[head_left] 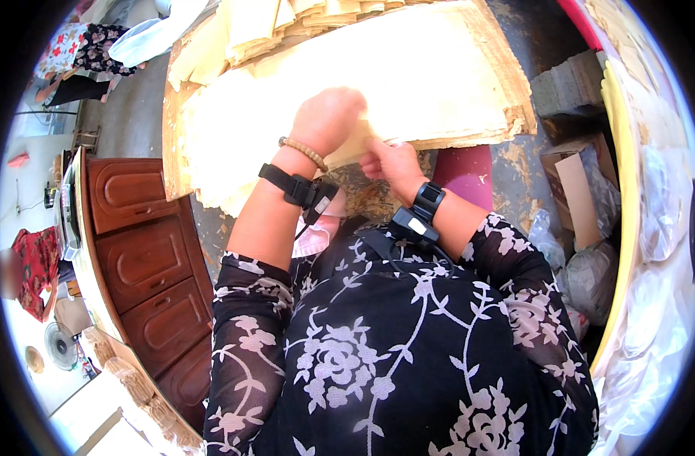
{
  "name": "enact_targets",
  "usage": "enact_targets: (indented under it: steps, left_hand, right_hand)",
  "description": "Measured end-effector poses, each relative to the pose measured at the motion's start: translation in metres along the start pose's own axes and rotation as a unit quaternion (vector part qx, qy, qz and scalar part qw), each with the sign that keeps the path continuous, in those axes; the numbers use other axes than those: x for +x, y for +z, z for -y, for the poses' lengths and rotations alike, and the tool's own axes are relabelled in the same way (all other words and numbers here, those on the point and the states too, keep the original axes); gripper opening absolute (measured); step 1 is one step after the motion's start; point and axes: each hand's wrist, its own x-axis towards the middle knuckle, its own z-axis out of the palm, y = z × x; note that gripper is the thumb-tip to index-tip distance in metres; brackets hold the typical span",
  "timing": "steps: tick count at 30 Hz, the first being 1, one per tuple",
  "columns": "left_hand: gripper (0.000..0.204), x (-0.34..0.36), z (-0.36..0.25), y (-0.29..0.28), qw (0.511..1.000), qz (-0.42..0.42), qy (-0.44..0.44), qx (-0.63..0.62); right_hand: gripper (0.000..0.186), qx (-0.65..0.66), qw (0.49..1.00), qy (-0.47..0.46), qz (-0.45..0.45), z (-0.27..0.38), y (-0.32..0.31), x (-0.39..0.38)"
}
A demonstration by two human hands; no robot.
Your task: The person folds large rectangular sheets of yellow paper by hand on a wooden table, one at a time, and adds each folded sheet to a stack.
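Note:
My left hand (328, 120), with a beaded bracelet and a black wrist strap, is closed over the near side of a wooden board (518, 95). Close to its right and a little nearer to me, my right hand (394, 169) has its fingers pinched together. Between the two hands stretches a thin pale yellow sheet (355, 144), and both seem to grip it. Glare washes out the board's middle and hides the sheet's full outline. Stacked yellowish sheets (252, 26) lie along the far side of the board.
Brown wooden cabinets (146, 243) stand to the left. A pink seat (465, 171) shows under the board's near edge. At the right are a cardboard box (579, 190), plastic bags (591, 277) and a yellow-edged table (625, 205). Other people (81, 57) are at the far left.

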Motion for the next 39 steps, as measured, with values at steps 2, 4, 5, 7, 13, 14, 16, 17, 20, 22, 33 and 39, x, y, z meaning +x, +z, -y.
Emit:
enact_targets:
  steps: [2, 4, 5, 7, 13, 14, 16, 17, 20, 22, 33, 39]
  left_hand:
    - [0.012, -0.001, 0.001, -0.002, 0.999, -0.03, 0.0, -0.029]
    - [0.013, -0.006, -0.005, -0.006, 0.998, 0.036, 0.03, -0.04]
    - [0.013, -0.009, -0.008, -0.005, 0.998, 0.036, 0.032, -0.041]
    - [0.018, -0.016, -0.015, -0.001, 0.996, -0.045, 0.078, -0.009]
    - [0.018, -0.02, -0.037, 0.006, 0.997, 0.001, 0.066, -0.043]
    - [0.018, -0.017, -0.039, 0.006, 0.997, 0.002, 0.071, -0.043]
    - [0.014, -0.01, -0.044, 0.006, 0.997, 0.037, 0.074, 0.011]
    - [0.014, -0.006, -0.048, 0.008, 0.996, 0.037, 0.08, 0.01]
    - [0.013, 0.01, -0.062, 0.027, 0.99, -0.023, 0.078, -0.114]
    - [0.015, 0.023, -0.074, 0.041, 0.974, -0.077, 0.1, -0.186]
    - [0.033, 0.052, -0.099, 0.054, 0.979, -0.07, 0.085, -0.171]
    - [0.034, 0.053, -0.098, 0.055, 0.979, -0.061, 0.072, -0.183]
  right_hand:
    - [0.034, 0.007, 1.0, 0.001, 0.025, -0.004, -0.002, 0.001]
    - [0.032, 0.016, 1.0, -0.015, 0.022, -0.007, -0.004, -0.002]
    - [0.031, 0.027, 0.999, -0.031, 0.016, -0.007, -0.006, -0.004]
    - [0.03, 0.021, 0.999, -0.034, 0.017, -0.006, -0.01, -0.005]
    - [0.029, 0.095, 0.993, -0.059, -0.022, 0.01, -0.039, -0.018]
    - [0.029, 0.134, 0.987, -0.072, -0.04, 0.012, -0.049, -0.019]
    - [0.029, 0.169, 0.976, -0.098, -0.093, 0.019, -0.073, -0.02]
    - [0.029, 0.195, 0.967, -0.124, -0.108, 0.019, -0.085, -0.02]
    - [0.033, 0.237, 0.949, -0.158, -0.133, 0.016, -0.115, -0.012]
    - [0.037, 0.254, 0.942, -0.168, -0.141, 0.019, -0.122, -0.009]
    - [0.03, 0.219, 0.958, -0.155, -0.107, 0.033, -0.135, -0.011]
    - [0.021, 0.193, 0.961, -0.169, -0.101, 0.036, -0.134, -0.007]
